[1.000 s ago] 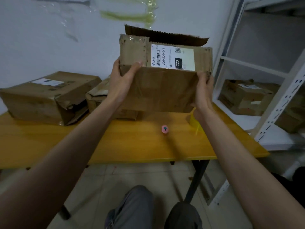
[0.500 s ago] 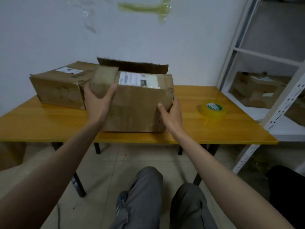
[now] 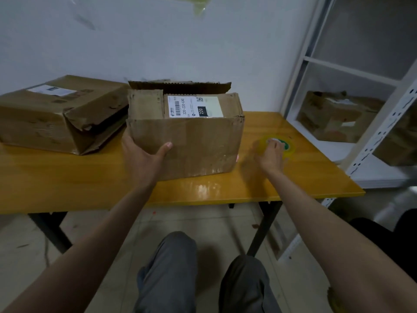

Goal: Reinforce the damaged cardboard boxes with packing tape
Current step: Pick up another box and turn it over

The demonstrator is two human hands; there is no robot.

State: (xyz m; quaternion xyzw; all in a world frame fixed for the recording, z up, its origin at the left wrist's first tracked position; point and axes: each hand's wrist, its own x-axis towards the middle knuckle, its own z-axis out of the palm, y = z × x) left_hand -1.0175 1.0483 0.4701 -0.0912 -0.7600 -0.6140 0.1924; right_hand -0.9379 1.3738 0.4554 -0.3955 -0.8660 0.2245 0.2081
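A worn cardboard box (image 3: 198,141) with a white shipping label and a torn raised back flap stands on the yellow table (image 3: 67,177). My left hand (image 3: 144,157) holds its lower left corner, thumb on the front face and fingers round the side. My right hand (image 3: 272,154) is off the box and reaches over the yellow roll of packing tape (image 3: 287,146) lying flat to the right. The hand is blurred, and whether its fingers touch the roll is unclear.
A second, crushed cardboard box (image 3: 56,114) lies at the back left of the table, close to the first. A white metal shelf (image 3: 383,123) on the right holds more damaged boxes (image 3: 334,116). My knees are under the table's front edge.
The box has come down from the air onto the table. My right hand has let go of its right side and moved right to the tape roll. My left hand stays on the box.
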